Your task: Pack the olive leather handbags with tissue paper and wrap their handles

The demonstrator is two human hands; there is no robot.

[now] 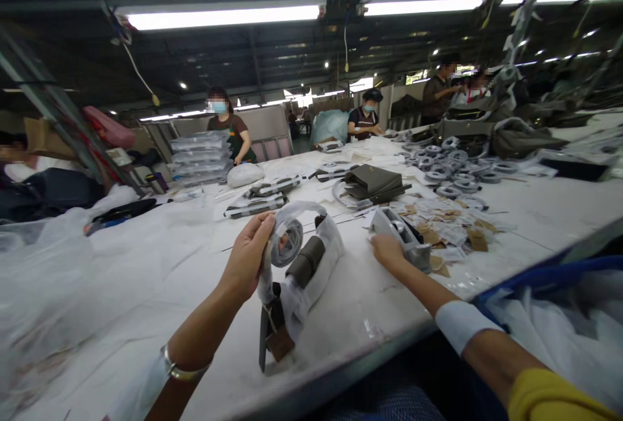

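Observation:
My left hand [249,253] is closed around a wrapped bag strap bundle [298,264], a grey coiled strap in white wrap with an olive roll and a dark buckle end with a brown tag hanging below. My right hand [387,251] rests on the white table [160,272] and touches a grey tape dispenser [403,234]; its fingers are curled against the base, mostly hidden. An olive handbag [374,182] lies further back in the middle of the table.
Paper tags [450,225] are scattered right of the dispenser, with several wrapped strap coils [457,171] beyond. Clear plastic bags [43,278] pile at the left. A blue-rimmed bin [559,275] stands at the right. Other people work at the table's far side.

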